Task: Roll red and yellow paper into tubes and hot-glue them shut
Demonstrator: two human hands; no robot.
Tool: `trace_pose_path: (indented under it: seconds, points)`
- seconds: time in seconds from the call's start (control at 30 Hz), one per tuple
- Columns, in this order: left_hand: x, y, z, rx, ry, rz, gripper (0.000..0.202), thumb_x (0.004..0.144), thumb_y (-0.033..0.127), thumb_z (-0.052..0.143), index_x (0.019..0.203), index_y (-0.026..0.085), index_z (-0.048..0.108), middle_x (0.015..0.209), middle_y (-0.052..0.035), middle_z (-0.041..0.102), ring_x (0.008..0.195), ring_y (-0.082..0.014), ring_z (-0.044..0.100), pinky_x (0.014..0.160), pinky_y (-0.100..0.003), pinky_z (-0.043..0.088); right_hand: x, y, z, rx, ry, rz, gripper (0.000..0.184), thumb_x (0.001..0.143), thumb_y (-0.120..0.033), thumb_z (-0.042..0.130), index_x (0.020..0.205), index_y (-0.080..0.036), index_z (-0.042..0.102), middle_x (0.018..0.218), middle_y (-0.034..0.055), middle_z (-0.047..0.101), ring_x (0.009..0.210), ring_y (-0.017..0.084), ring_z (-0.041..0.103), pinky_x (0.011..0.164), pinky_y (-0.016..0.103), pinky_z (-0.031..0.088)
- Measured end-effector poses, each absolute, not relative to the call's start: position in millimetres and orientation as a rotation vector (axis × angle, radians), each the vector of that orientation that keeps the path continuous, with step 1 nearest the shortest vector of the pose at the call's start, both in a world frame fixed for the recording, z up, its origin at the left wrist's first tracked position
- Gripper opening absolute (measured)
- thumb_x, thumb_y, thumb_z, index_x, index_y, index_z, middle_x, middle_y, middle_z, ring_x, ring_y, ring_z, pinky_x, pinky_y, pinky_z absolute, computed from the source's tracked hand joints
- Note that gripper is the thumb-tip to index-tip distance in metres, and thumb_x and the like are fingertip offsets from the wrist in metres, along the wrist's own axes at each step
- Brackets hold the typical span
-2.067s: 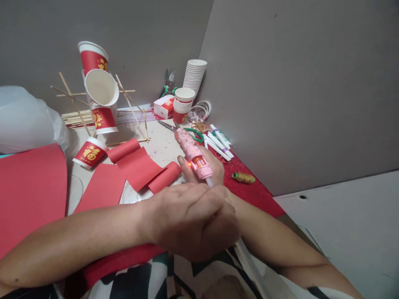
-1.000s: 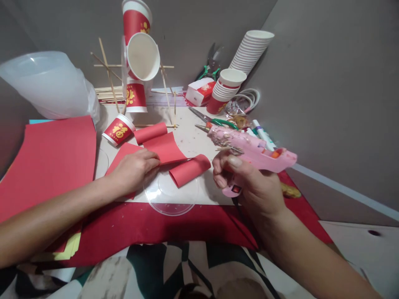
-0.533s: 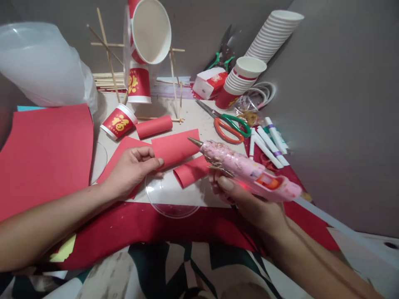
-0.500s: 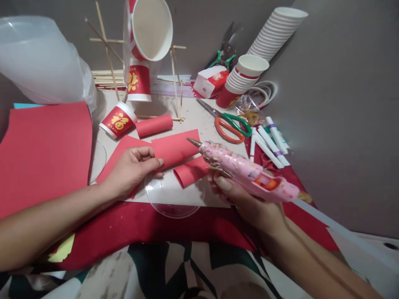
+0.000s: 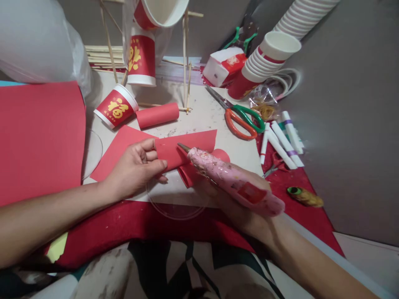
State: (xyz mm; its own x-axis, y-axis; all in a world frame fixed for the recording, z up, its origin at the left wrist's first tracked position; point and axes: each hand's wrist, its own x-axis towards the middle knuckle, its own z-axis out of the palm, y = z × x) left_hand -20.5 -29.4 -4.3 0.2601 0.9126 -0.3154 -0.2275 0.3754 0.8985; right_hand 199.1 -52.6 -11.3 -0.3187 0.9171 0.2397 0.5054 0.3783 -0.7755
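My left hand (image 5: 137,166) gripped the left end of a red paper strip (image 5: 201,140), thumb on top near its corner and fingers mostly behind it. The strip sat at the middle of the scene, tilted a little, with its far right corner clear of my grasp. My right hand (image 5: 245,216) was closed round a pink glue gun (image 5: 224,174) from the near side, most of the fingers hidden behind its body. The metal nozzle pointed left over the strip; I could not tell whether it touched the paper.

Just under the strip and the gun lay a red paper roll (image 5: 188,174), partly covered. On the far side of the strip a second red tube (image 5: 158,115) rested on the pale surface (image 5: 199,97), beside a tilted paper cup (image 5: 116,107) with a gold character. A flat red piece (image 5: 116,147) lay left of the strip, partly behind my left hand, and a large red sheet (image 5: 40,141) spread farther left.

To the far right were scissors (image 5: 230,107) with one green and one orange handle, and farther right, white markers (image 5: 282,143) lay in a loose bunch.
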Motion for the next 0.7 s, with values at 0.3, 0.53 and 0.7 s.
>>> trace_pose_path:
  seconds: [0.3,0.53,0.7]
  points:
    - [-18,-31,-7,0.817,1.0,0.89,0.028,0.076,0.018,0.075,0.104,0.017,0.07,0.07,0.002,0.071,0.06,-0.0106,0.066,0.065,-0.024,0.058,195,-53,-10,-1.264,-2.056,0.718,0.016,0.088,-0.027,0.061,0.1,-0.023,0.07,0.084,0.0051,0.071,0.083,0.023,0.071,0.07,0.033,0.058]
    - [-19,-33,-11,0.814,0.93,0.879,0.028,0.079,0.02,0.074,0.107,0.019,0.072,0.082,-0.0003,0.075,0.065,-0.0094,0.067,0.067,-0.021,0.056,188,-55,-6,-1.298,-2.069,0.7,0.008,0.088,-0.027,0.061,0.09,-0.024,0.068,0.077,0.0026,0.069,0.069,0.02,0.069,0.06,0.03,0.055]
    - [-15,-31,-7,0.803,0.991,0.88,0.028,0.075,0.016,0.073,0.104,0.018,0.074,0.078,-0.0004,0.075,0.063,-0.009,0.066,0.063,-0.018,0.054,188,-57,-10,-1.283,-2.082,0.682,0.018,0.088,-0.028,0.062,0.104,-0.024,0.069,0.089,0.0056,0.073,0.082,0.023,0.072,0.066,0.033,0.058]
